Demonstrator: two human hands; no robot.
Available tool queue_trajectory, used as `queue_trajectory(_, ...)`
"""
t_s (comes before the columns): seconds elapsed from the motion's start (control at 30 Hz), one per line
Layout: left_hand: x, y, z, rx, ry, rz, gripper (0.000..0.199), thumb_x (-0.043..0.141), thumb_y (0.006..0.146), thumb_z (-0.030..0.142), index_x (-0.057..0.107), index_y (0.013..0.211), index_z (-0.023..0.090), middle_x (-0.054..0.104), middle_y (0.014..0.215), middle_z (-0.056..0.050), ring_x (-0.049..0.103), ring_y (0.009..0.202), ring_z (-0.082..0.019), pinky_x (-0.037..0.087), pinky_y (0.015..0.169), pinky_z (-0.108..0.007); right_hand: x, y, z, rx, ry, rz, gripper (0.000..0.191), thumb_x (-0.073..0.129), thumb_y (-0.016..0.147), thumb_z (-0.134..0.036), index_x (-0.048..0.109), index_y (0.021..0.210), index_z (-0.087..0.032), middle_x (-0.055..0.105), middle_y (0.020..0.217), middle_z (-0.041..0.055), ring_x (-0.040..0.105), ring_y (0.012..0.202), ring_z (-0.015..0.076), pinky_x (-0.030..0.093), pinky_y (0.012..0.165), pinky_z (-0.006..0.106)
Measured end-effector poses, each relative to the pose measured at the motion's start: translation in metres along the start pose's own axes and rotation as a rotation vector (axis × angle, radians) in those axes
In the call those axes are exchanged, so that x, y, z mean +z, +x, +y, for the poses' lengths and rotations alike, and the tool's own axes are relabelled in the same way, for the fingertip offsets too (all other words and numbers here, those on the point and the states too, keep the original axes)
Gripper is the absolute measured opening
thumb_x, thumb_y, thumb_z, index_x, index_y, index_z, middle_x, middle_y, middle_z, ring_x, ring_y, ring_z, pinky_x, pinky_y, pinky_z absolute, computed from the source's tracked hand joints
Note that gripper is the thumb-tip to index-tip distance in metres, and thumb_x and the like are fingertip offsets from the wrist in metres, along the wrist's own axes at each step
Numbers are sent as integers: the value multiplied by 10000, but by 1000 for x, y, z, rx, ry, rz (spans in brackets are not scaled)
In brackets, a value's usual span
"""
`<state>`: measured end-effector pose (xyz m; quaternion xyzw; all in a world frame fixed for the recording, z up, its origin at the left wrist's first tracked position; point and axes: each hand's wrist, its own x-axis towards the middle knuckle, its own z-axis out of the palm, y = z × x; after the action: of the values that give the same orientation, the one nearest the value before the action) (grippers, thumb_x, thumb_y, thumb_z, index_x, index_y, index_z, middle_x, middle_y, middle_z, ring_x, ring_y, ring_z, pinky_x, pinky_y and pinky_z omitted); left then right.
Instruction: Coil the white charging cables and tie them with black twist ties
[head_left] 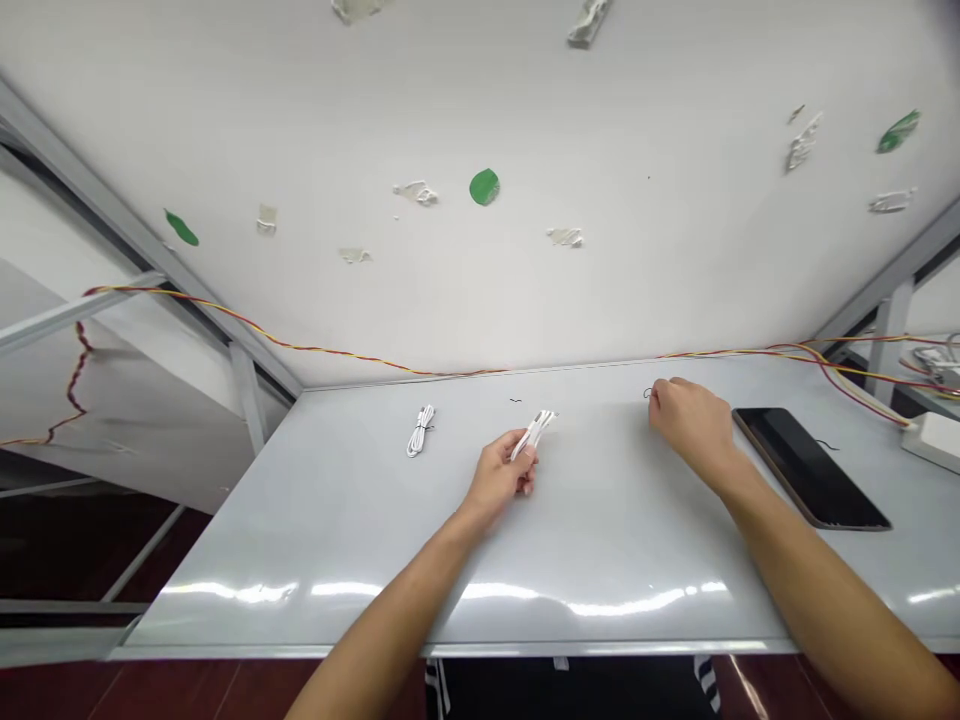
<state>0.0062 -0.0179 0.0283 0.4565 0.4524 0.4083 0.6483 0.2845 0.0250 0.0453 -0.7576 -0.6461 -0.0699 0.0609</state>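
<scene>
My left hand is closed around a folded white cable, held just above the grey tabletop, its upper end sticking out past the thumb. To its left, a second white cable lies coiled, bound at the middle with a dark tie. My right hand is in a fist off to the right, fingers pinched on a thin black twist tie whose curled end shows at the left. Another short black tie rests on the table behind my left hand.
Right of my right forearm lies a black tablet-like device, with a thin black tie by its edge. Red and yellow wires run along the white back wall. A white power strip sits at far right.
</scene>
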Motion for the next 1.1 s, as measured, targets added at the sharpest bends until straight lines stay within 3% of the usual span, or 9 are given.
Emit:
queue_trajectory(0.1, -2, 1, 6, -107, -263, -14, 409, 775, 732, 382, 607, 1040, 171, 528, 803, -2, 493, 608, -84, 386, 495, -195, 0, -1, 3, 12, -77, -111, 234, 465, 829, -55, 688, 827, -125, 657, 849, 158, 645, 795, 278, 353, 546, 303)
queue_trajectory(0.17, -2, 1, 8, -135, -344, -29, 378, 773, 741, 410, 595, 972, 169, 522, 791, 2, 477, 590, -74, 372, 481, -185, -2, -3, -3, 3, -26, -70, 248, 457, 856, -74, 698, 892, -121, 659, 921, 173, 650, 824, 287, 387, 564, 314)
queue_trajectory(0.27, -1, 1, 8, -140, -363, -34, 367, 746, 772, 459, 578, 915, 166, 513, 776, 8, 450, 567, -63, 364, 473, -177, -5, -10, -21, -97, 377, 54, 271, 456, 950, -250, 678, 1083, -171, 660, 1056, 144, 649, 818, 234, 460, 633, 327)
queue_trajectory(0.33, 1, 1, 6, -129, -328, -43, 386, 743, 771, 484, 585, 926, 168, 511, 771, 11, 451, 571, -64, 373, 477, -176, -5, -18, -39, -199, 832, -108, 310, 524, 933, -405, 658, 1131, -208, 675, 1025, 94, 639, 733, 182, 497, 632, 312)
queue_trajectory(0.43, 4, 0, 3, -88, -196, -78, 422, 722, 777, 522, 617, 990, 172, 537, 788, 1, 476, 584, -72, 392, 485, -183, 1, -34, -66, -227, 1375, -527, 436, 638, 831, -549, 652, 1076, -188, 684, 922, 65, 624, 651, 161, 517, 566, 299)
queue_trajectory(0.53, 8, -1, 0, 4, 18, -97, 445, 681, 796, 554, 661, 993, 156, 582, 817, -26, 518, 625, -97, 425, 502, -202, 6, -46, -82, -154, 1605, -598, 421, 696, 773, -574, 656, 862, -165, 670, 773, 33, 607, 628, 143, 521, 609, 297)
queue_trajectory(0.7, 9, 2, -7, 111, 181, -120, 457, 615, 840, 554, 695, 985, 129, 628, 776, -47, 553, 644, -129, 489, 536, -237, 8, -53, -86, -28, 1730, -638, 432, 773, 707, -542, 653, 904, -176, 702, 783, 25, 645, 667, 158, 528, 680, 315)
queue_trajectory(0.9, 4, 4, -13, 128, 200, -51, 539, 650, 834, 422, 554, 1292, 156, 660, 750, -24, 608, 624, -146, 518, 530, -248, 15, -51, -84, -24, 1737, -621, 423, 808, 682, -481, 629, 917, -179, 689, 758, 10, 653, 653, 159, 532, 659, 307)
queue_trajectory(1.1, -1, 5, -9, 144, 391, 103, 341, 550, 893, 397, 603, 1133, 160, 653, 707, -16, 593, 575, -143, 501, 476, -238, 14, -45, -79, -14, 1588, -548, 437, 787, 697, -421, 576, 1008, -198, 629, 627, -44, 568, 465, 133, 451, 462, 265)
